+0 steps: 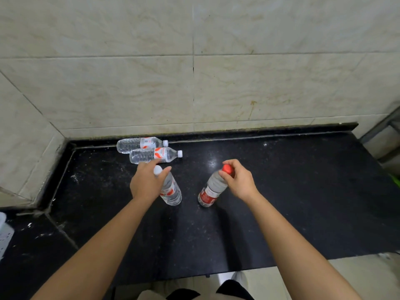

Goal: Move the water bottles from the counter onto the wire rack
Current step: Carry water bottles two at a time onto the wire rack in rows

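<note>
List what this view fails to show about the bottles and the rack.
Metal rack: cut off by the right edge, head view.
White-capped bottle: neck hidden by left hand.
Red-capped bottle: neck hidden by right hand.
Two lying bottles: labels too small to read.

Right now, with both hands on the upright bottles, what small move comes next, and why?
Probably lift both straight up: the left hand grips the white-capped clear plastic bottle, the right hand grips the red-capped clear plastic bottle; both stand on the black counter.
</note>
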{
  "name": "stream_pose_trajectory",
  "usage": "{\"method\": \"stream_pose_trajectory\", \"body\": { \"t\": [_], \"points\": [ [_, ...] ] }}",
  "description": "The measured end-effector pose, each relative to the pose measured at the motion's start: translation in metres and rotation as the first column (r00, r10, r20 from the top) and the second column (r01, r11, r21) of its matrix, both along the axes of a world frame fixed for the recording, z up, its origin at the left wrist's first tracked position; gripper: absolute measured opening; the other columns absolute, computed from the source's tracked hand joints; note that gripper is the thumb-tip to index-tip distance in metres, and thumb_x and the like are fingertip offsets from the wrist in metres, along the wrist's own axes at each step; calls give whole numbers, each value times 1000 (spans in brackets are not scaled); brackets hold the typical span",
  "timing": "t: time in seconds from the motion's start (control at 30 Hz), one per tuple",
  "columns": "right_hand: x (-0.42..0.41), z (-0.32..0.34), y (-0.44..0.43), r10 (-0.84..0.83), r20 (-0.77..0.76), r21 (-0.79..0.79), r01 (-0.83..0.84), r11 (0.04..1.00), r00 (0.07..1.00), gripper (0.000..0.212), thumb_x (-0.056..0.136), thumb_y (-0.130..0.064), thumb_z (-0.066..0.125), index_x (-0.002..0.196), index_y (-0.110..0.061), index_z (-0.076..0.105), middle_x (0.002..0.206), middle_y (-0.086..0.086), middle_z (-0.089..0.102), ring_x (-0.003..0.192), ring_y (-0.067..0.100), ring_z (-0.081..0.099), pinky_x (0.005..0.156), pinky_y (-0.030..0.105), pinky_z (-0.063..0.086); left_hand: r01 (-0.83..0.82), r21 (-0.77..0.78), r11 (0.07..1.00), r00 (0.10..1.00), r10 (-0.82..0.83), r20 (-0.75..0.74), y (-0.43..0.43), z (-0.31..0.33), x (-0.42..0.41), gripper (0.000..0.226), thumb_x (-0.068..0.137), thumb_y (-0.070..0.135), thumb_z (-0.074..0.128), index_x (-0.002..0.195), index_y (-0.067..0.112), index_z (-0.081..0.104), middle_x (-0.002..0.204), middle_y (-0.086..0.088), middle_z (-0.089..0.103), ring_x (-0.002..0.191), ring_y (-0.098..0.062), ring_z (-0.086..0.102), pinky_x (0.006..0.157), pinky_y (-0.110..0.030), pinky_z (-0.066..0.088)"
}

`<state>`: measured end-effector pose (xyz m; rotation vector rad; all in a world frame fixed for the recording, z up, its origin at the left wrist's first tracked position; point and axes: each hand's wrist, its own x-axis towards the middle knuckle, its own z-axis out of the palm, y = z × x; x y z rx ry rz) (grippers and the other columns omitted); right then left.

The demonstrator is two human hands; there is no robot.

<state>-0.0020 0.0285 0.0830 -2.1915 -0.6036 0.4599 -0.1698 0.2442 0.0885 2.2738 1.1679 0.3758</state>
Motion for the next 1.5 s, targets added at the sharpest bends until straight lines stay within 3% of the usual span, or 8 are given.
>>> {"method": "stream_pose_trajectory", "body": {
  "t": [0.23,0.4,0.57,0.7,0.9,1.17,1.3,1.5],
  "points": [
    [4,-5,3,160,74,-72,-155,985,984,49,103,-21,54,151,-29,45,129,8,57,118,25,52,109,38,38,186,-61,981,969,-172,177,-10,1,9,32,85,30,78,113,15,75,112,-5,70,103,-21,65,93,-32,50],
    [4,-6,0,170,-21,-7,-170,985,985,50,106,-21,48,153,-35,39,141,4,54,126,20,51,102,25,36,233,-243,942,964,-190,186,-18,0,11,45,93,23,69,137,18,60,116,-10,71,100,-21,69,95,-44,56],
    [7,-9,-5,112,-106,55,-107,993,988,44,96,-28,65,136,-39,49,125,-1,61,111,21,57,90,30,43,220,-237,946,958,-164,235,-29,-2,7,46,91,22,72,136,21,61,118,9,64,103,-10,62,90,-24,50],
    [10,-13,-9,24,-61,38,-22,999,998,39,88,-32,75,118,-35,51,109,-2,61,96,17,56,81,29,42,192,-251,949,965,-137,223,-23,-4,3,49,89,24,74,136,24,61,117,10,64,103,-10,61,88,-25,51],
    [20,-9,-18,54,-258,103,-28,994,965,51,85,-2,63,113,-44,53,102,-1,51,89,15,49,76,25,44,167,-253,953,974,-120,191,-23,-6,3,48,89,31,74,135,32,61,112,6,70,105,-17,63,93,-42,55],
    [12,-15,-19,-102,-194,108,124,986,976,29,81,-30,83,92,-32,56,92,-3,60,81,11,54,74,26,46,150,-261,954,977,-102,187,-19,-16,5,49,84,49,70,132,48,57,104,0,70,105,-26,61,88,-51,56],
    [6,-14,-16,-46,-389,97,90,991,920,47,83,-1,70,110,-27,42,109,0,71,94,16,62,80,26,48,164,-260,952,972,-111,208,-19,-18,5,59,72,69,57,129,55,52,106,2,70,106,-25,62,87,-49,57],
    [-19,-11,-13,-40,-453,37,63,997,891,42,67,-11,63,106,-22,52,96,-1,55,88,14,51,70,27,41,182,-253,950,968,-127,218,-17,-26,4,53,71,73,56,122,68,45,117,-2,67,112,-22,62,88,-48,58]
  ]
}}
